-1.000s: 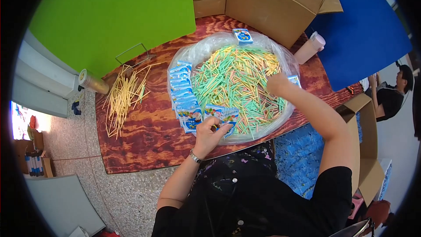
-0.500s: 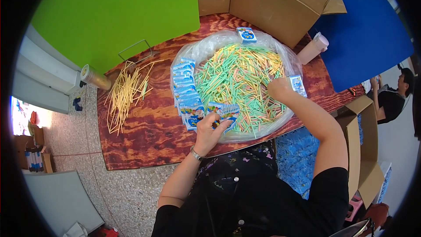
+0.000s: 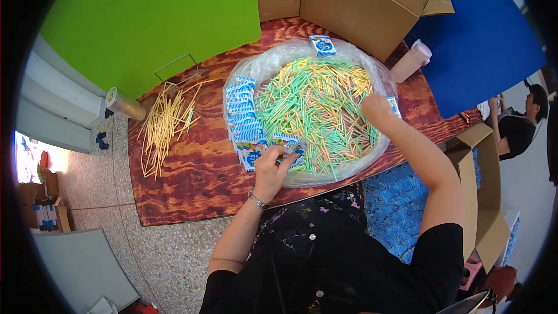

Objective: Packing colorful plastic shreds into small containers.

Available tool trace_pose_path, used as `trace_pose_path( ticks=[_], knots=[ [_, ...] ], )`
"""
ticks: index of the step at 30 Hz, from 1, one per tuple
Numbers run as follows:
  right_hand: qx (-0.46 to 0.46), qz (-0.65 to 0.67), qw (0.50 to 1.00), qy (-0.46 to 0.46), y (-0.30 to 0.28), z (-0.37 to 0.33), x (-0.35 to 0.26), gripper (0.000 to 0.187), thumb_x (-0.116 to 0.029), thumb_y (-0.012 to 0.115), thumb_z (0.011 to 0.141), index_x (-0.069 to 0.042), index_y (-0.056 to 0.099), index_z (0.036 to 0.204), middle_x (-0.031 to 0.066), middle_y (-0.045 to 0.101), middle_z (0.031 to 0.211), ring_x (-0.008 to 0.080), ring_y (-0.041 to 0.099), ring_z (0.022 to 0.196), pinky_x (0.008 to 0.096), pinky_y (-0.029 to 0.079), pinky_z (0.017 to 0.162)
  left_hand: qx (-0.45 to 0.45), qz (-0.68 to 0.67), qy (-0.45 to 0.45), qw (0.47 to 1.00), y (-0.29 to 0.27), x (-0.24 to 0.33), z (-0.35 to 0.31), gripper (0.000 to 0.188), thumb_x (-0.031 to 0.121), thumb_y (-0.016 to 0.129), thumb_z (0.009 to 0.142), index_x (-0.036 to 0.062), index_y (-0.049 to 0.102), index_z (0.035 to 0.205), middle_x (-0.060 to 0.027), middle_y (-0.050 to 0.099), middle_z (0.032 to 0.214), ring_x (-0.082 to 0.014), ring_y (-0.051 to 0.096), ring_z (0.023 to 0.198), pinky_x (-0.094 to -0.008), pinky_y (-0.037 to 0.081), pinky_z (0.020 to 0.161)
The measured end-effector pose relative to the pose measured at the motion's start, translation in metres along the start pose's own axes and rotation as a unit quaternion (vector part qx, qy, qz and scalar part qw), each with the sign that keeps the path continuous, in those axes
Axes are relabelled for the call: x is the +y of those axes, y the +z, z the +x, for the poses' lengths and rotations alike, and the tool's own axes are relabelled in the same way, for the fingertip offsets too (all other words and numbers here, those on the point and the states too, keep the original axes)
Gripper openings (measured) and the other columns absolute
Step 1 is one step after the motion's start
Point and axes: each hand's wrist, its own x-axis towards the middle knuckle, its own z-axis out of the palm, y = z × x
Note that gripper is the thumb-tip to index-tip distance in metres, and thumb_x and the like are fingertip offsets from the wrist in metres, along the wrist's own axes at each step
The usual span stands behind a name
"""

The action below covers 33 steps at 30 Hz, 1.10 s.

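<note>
A big heap of thin green, yellow and orange straws (image 3: 317, 107) lies on a clear plastic sheet (image 3: 273, 61) on a reddish wooden table (image 3: 197, 180). My left hand (image 3: 272, 166) grips a small blue packet (image 3: 289, 143) at the heap's near edge. My right hand (image 3: 376, 107) is closed down into the straws at the heap's right side; whether it holds any is hidden. A row of blue packets (image 3: 243, 113) is stacked along the heap's left edge. Another blue packet (image 3: 322, 45) lies at the far edge.
Loose yellow straws (image 3: 163, 125) lie on the table's left part beside a wire frame (image 3: 177, 67) and a metal tube (image 3: 123, 104). Cardboard boxes (image 3: 354, 3) stand behind, a pink cup (image 3: 410, 61) at right. A seated person (image 3: 520, 125) is far right. Blue packets fill a box (image 3: 395, 209) by my right side.
My left hand has stayed at the near edge with the packet. My right hand has shifted slightly within the straws on the right.
</note>
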Motion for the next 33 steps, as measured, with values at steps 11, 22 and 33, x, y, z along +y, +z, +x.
trace_pose_path(
  ticks=[11,22,33],
  knots=[
    [-0.030,0.010,0.995,-0.090,-0.053,-0.023,0.008,0.020,-0.017,0.055,0.089,-0.003,0.055,0.103,0.0237,0.065,0.087,0.0388,0.066,0.085,0.0478,0.052,0.069,0.012,0.026,0.004,1.000,-0.005,-0.005,-0.001,0.020,0.009,0.077,0.077,0.0005,0.058,0.081,-0.0061,0.056,0.067,-0.0120,0.054,0.057,-0.0267,0.040,0.050],
    [-0.152,0.354,0.872,-0.302,-0.189,-0.092,-0.063,0.025,-0.026,0.053,0.096,-0.003,0.046,0.099,0.0191,0.060,0.077,0.0334,0.064,0.071,0.0459,0.047,0.064,0.031,0.017,0.008,0.999,-0.006,-0.001,0.009,0.019,0.002,0.075,0.071,0.0020,0.060,0.081,-0.0061,0.059,0.070,-0.0131,0.057,0.059,-0.0265,0.046,0.054],
    [0.025,0.233,0.878,-0.418,-0.200,-0.091,-0.101,0.022,-0.015,0.062,0.087,-0.001,0.047,0.094,0.0209,0.060,0.078,0.0424,0.060,0.081,0.0516,0.044,0.068,0.021,0.057,0.013,0.998,-0.012,0.005,0.012,0.020,0.010,0.078,0.073,0.0013,0.062,0.081,-0.0060,0.060,0.068,-0.0130,0.057,0.059,-0.0266,0.045,0.053]
  ],
)
